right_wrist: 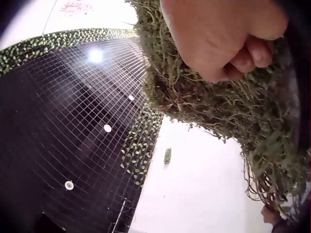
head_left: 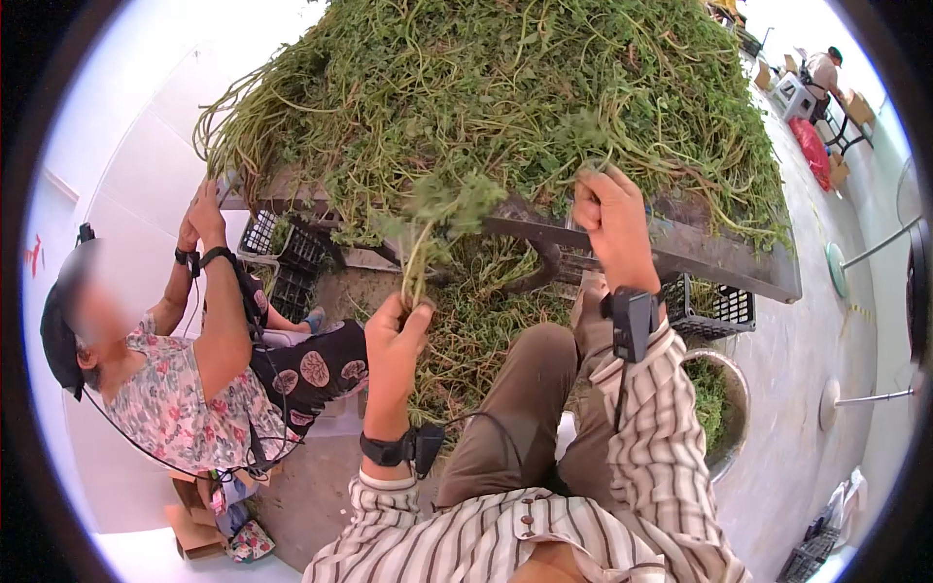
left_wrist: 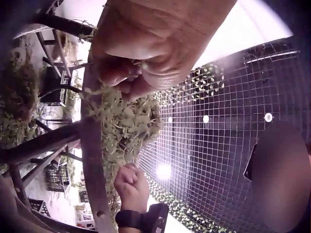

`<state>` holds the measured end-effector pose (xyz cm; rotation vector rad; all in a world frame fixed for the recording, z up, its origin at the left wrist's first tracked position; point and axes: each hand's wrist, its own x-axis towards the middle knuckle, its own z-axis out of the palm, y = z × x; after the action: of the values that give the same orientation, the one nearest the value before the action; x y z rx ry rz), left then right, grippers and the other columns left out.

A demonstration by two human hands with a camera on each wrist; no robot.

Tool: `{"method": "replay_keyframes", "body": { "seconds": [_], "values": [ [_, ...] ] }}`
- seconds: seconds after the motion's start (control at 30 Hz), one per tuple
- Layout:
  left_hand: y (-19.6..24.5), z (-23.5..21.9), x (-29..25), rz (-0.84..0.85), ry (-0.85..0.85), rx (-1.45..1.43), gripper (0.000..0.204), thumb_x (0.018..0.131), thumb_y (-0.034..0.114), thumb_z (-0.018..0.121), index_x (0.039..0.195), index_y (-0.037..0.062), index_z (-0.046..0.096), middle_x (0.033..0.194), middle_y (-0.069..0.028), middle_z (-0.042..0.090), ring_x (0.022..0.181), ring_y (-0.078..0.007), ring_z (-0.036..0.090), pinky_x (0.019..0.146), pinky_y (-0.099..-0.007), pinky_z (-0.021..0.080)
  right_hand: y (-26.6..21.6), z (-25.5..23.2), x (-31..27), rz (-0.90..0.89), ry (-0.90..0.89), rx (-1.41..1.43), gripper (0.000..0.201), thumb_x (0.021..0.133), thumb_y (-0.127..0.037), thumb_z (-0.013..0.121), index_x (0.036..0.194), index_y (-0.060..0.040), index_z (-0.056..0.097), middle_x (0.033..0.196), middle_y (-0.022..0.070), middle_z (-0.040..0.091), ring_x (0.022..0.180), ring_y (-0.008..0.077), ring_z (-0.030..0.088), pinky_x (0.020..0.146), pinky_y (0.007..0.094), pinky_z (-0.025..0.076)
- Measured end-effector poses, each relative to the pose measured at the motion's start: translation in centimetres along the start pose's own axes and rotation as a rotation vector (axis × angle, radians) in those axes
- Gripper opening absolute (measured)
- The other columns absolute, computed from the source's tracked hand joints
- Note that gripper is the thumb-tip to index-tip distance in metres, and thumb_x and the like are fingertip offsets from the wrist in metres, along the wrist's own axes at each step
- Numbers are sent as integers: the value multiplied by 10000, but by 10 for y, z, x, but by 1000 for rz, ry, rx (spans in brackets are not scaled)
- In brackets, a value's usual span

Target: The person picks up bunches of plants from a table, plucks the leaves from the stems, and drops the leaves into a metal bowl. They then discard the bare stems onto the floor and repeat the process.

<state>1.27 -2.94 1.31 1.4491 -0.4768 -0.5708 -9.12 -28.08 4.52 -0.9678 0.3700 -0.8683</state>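
Green leafy stems, thin and trailing, lie heaped in a tall tangled pile [head_left: 505,97] on the dark wooden surface [head_left: 700,248], and a small bunch of them [head_left: 428,219] hangs off the near edge into the left hand [head_left: 394,335], whose fingers curl round the pale stalk ends. The right hand [head_left: 610,228] is up at the rim of the heap, fingers closed on a few strands there. These greens look light and limp, soft enough to bruise or snap if squeezed hard, and so tangled that a tug on one stem likely drags its neighbours; the firmer bare stalks low down seem the place to take hold, not the tender leaf tips. The head view gives the whole layout: the striped sleeves, a second person in a floral blouse [head_left: 170,398] working the far corner, black plastic crates [head_left: 292,262] under the surface and a round metal basin of greens [head_left: 724,408] by the right knee. The left wrist view shows what that misses, the underside of the left hand [left_wrist: 146,43] pinching stems against a dark post, with wire mesh overhead. The right wrist view closes in on the curled right hand [right_wrist: 223,36] against wiry, matted stems and roots.
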Motion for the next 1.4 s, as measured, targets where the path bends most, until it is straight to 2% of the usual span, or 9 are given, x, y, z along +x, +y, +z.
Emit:
{"method": "replay_keyframes", "body": {
  "seconds": [0.27,0.43,0.67,0.9,1.07,1.13,1.2,1.37,1.4],
  "values": [
    [15,30,9,2,36,-141,157,859,187,584,897,35,583,636,57,431,453,-18,348,391,-176,263,30,45,-40,299,-330,-38,55,825,-68,519,784,-52,486,596,-24,429,456,43,359,401,196,250],
    [12,38,18,-33,-77,-135,201,855,251,605,899,55,597,633,68,443,464,-7,344,397,-172,258,36,57,-56,386,-396,-106,70,831,-79,524,871,-24,538,595,-36,443,455,23,366,400,191,260],
    [5,30,9,5,-154,-21,189,867,198,562,962,34,570,637,73,430,466,-1,307,401,-160,226,34,50,-54,449,-361,-125,75,824,-95,538,797,-27,521,565,-28,433,429,38,366,388,198,255],
    [12,9,-28,-69,-150,-85,187,855,225,593,887,43,560,620,80,408,497,-3,314,433,-186,240,25,24,-28,225,-144,106,142,811,-40,534,693,-47,456,567,-2,419,419,65,325,390,225,233],
    [16,-3,-38,-51,-159,-79,165,853,194,586,886,34,567,628,68,420,489,-6,314,427,-176,230,22,18,-27,221,-84,99,168,823,-48,551,685,-43,455,572,4,427,440,75,343,401,238,243],
    [24,-16,-45,-68,-115,-121,162,859,184,574,912,31,564,639,57,425,487,-8,315,424,-172,234,18,-15,-13,-550,-194,-735,159,830,-44,552,709,-31,451,616,15,446,478,73,361,411,234,249],
    [24,-23,-49,-95,-66,-160,163,865,174,561,938,29,562,649,46,431,486,-10,316,422,-168,237,-2,-28,5,39,11,410,92,852,-41,506,775,-27,459,682,24,464,524,62,374,423,210,267],
    [17,-26,-39,-34,-87,-360,150,885,151,541,966,32,497,682,17,421,504,-23,315,416,-165,256,15,22,-41,262,-187,190,104,877,-115,450,894,-22,495,728,19,486,555,61,406,420,184,304],
    [16,-24,-36,3,-102,-409,141,883,147,544,957,35,502,686,13,434,509,-24,323,421,-164,262,24,27,-45,355,-344,178,117,857,-103,463,925,-18,508,737,30,517,565,73,446,412,191,317]
  ]
}}
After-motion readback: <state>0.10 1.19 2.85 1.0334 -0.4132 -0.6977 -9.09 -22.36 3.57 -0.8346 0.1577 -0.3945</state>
